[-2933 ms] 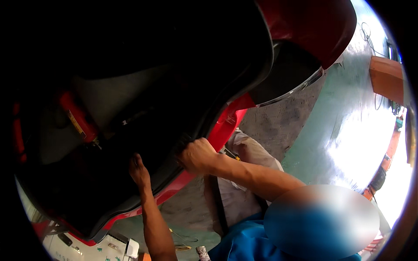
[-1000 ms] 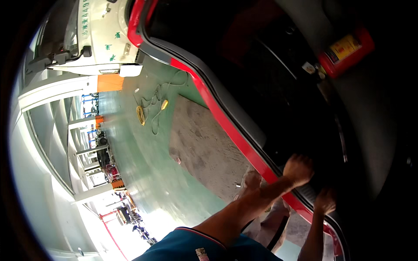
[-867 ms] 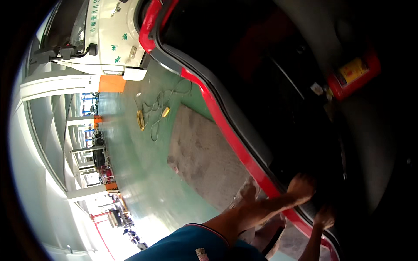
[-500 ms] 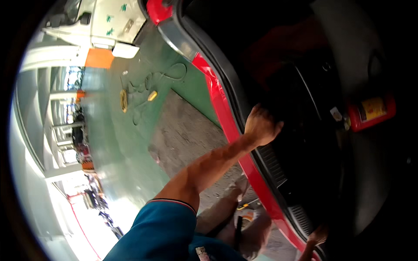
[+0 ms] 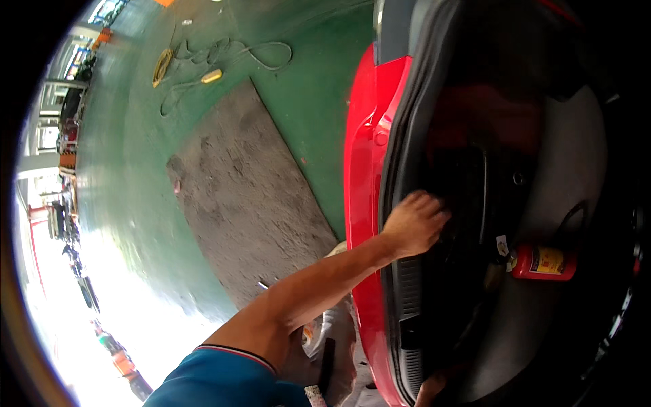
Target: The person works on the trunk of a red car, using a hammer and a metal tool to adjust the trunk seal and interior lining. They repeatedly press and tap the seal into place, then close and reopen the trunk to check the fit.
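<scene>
My left hand (image 5: 417, 222) reaches over the rear edge of a red car (image 5: 366, 285) into its open, dark boot. Its fingers are curled together, just inside the black sill trim (image 5: 409, 295), and whatever they hold, if anything, is hidden by the hand and the shadow. Close to the lower edge, only a small dim part of my right hand (image 5: 430, 388) shows beside the sill, its fingers lost in the dark. A red fire extinguisher (image 5: 567, 264) with a yellow label lies inside the boot, to the right of my left hand.
A worn grey-brown mat (image 5: 237, 190) lies on the green floor (image 5: 122, 203) left of the car. Beyond it are a loosely looped cable (image 5: 274, 45), a yellow coil (image 5: 161, 68) and a yellow oblong piece (image 5: 211, 76). Grey lining (image 5: 576, 136) covers the boot's far side.
The view has turned, so the bumper stands more upright in it and more of the mat shows. My left hand has come off the sill's edge, slightly farther into the boot.
</scene>
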The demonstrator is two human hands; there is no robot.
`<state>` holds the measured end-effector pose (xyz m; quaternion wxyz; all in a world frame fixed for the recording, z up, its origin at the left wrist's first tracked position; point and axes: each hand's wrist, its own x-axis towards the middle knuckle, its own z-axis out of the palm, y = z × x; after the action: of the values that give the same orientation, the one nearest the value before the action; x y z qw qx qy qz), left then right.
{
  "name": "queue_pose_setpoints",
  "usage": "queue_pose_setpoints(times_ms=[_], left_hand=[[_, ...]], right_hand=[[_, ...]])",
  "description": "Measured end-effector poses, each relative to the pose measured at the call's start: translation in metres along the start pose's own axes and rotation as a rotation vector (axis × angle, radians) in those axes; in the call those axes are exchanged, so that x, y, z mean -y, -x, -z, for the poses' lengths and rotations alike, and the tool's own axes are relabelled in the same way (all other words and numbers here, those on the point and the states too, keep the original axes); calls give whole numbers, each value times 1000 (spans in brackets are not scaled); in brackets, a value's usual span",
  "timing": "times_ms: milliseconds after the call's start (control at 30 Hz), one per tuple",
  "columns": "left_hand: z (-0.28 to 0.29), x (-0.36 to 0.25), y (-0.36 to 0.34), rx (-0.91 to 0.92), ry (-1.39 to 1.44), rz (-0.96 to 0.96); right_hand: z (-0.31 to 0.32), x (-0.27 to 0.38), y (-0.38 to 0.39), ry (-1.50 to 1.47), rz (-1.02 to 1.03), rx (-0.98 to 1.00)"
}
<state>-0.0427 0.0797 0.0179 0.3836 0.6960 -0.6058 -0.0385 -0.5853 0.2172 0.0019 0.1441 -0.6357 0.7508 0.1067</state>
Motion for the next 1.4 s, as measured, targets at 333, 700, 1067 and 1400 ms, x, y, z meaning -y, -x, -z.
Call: queue_pose_setpoints(times_ms=[333,700,1067,1400], left_hand=[[40,82,8,-131,-222,801],[47,90,7,-95,-159,786],[62,105,-41,-498,423,763],[62,117,-51,-493,696,929]], right_hand=[[56,471,-165,-774,541,316],[35,603,-155,-826,821,328],[28,609,-148,-712,778,244],[19,589,-167,-125,1082,-102]])
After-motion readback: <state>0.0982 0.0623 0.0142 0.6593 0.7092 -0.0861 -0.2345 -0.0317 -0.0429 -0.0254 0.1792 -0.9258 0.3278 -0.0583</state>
